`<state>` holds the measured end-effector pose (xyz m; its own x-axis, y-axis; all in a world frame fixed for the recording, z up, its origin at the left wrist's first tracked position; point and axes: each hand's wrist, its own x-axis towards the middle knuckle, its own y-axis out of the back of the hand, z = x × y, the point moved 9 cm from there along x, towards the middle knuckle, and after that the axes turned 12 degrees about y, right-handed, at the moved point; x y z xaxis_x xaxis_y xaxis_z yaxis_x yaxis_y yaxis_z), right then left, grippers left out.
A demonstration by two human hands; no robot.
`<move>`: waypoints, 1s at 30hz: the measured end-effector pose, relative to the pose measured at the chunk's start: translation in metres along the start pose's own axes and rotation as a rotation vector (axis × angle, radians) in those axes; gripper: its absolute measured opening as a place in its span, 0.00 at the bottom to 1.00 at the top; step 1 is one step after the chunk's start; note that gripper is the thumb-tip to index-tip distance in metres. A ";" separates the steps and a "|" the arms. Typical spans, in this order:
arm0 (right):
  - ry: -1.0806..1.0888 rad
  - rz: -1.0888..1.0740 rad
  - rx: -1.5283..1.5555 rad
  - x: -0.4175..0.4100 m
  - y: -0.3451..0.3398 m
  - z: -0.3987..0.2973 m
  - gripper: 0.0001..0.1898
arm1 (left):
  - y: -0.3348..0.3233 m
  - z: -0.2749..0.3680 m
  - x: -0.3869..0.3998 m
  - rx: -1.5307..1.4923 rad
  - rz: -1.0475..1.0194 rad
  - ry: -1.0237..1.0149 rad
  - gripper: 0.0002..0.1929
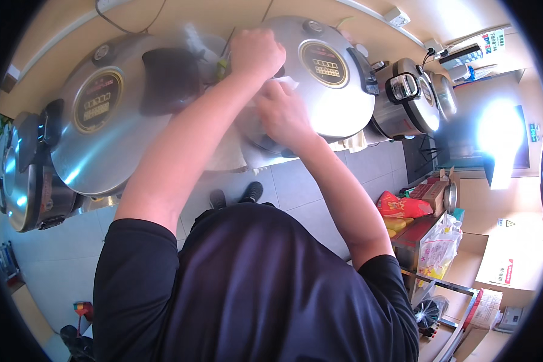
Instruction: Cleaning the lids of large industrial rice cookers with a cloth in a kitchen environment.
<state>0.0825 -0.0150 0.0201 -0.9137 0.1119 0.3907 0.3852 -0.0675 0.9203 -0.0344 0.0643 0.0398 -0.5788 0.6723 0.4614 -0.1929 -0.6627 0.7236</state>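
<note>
Two large rice cookers stand before me, a left one with a domed steel lid (131,145) and a right one with a steel lid (339,108). My left hand (259,52) is curled over the near left edge of the right lid; whether its fingers hold anything is hidden. Just below it, my right hand (283,111) is closed on a piece of white cloth or paper (289,82) at the same lid's left side. Between the cookers is a blurred dark handle or box-like part (169,81), left of my hands.
Smaller rice cookers stand at the far left (31,181) and right (402,102). A power strip (397,18) is on the wall behind. A metal rack (439,285) at my right holds a red bag (400,206), plastic bags and boxes.
</note>
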 end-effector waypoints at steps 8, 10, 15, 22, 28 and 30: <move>-0.277 0.236 0.080 -0.062 0.042 0.052 0.17 | 0.000 -0.005 0.000 0.001 -0.028 0.026 0.13; -0.341 0.237 0.016 -0.083 0.055 0.063 0.17 | 0.001 -0.002 -0.001 0.009 -0.052 0.031 0.13; -0.457 0.125 -0.306 -0.116 0.066 0.107 0.16 | -0.001 -0.003 -0.002 0.031 -0.097 0.032 0.14; -0.609 0.056 -0.410 -0.131 0.061 0.208 0.14 | -0.002 -0.003 -0.004 0.004 -0.079 0.028 0.13; -0.764 -0.173 -0.390 -0.088 0.041 0.268 0.17 | -0.001 -0.006 -0.005 -0.022 -0.067 0.040 0.12; -0.802 -0.223 -0.356 -0.077 0.030 0.291 0.19 | -0.002 -0.003 -0.003 -0.013 -0.066 0.019 0.12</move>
<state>0.2019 0.2633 0.0229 -0.5465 0.8074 0.2222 0.0258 -0.2489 0.9682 -0.0348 0.0630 0.0351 -0.5791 0.7086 0.4032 -0.2412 -0.6213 0.7455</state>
